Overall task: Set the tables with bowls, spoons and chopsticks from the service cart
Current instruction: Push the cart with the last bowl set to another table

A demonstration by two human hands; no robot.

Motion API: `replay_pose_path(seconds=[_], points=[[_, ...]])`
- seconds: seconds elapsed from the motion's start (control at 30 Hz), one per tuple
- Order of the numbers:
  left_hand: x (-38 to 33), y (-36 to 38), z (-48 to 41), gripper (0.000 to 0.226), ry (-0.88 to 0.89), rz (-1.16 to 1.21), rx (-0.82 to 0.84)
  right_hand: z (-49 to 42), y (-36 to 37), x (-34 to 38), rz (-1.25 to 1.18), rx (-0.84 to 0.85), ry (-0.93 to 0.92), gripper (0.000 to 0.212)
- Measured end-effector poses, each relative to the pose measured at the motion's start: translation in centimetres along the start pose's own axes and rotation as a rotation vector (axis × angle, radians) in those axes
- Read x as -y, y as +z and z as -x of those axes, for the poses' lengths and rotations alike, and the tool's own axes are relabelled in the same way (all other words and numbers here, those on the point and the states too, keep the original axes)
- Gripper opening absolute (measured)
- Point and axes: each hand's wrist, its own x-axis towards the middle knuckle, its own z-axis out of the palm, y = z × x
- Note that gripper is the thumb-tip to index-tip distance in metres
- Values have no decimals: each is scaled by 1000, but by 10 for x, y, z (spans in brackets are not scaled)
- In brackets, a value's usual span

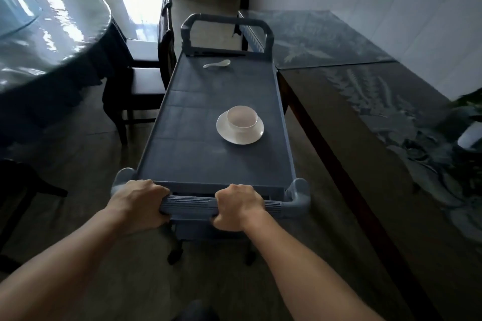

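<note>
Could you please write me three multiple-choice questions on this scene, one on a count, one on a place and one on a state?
1. How many bowls stand on the cart's top?
A three; B one; C none.
2. Where does the spoon lie?
A inside a bowl; B under the cart; C on the cart's top, near the far handle.
3. What are the left hand and the right hand doing?
A both grip the near handle; B both hang open; C one lifts a bowl.

Answers:
1. B, a single white bowl stands on a saucer.
2. C, the spoon lies at the far end, apart from the bowl.
3. A, both hands' fingers curl round the ribbed bar.
</note>
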Motion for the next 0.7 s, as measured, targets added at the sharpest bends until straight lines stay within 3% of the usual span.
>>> replay_pose_path(seconds=[0.47,0.7], points=[[-20,-12,-153,44,17,90,-16,-104,-47,-126,77,11,10,23],[-23,-25,-232,31,39,154,-5,-164,-74,-185,131,12,-10,28]])
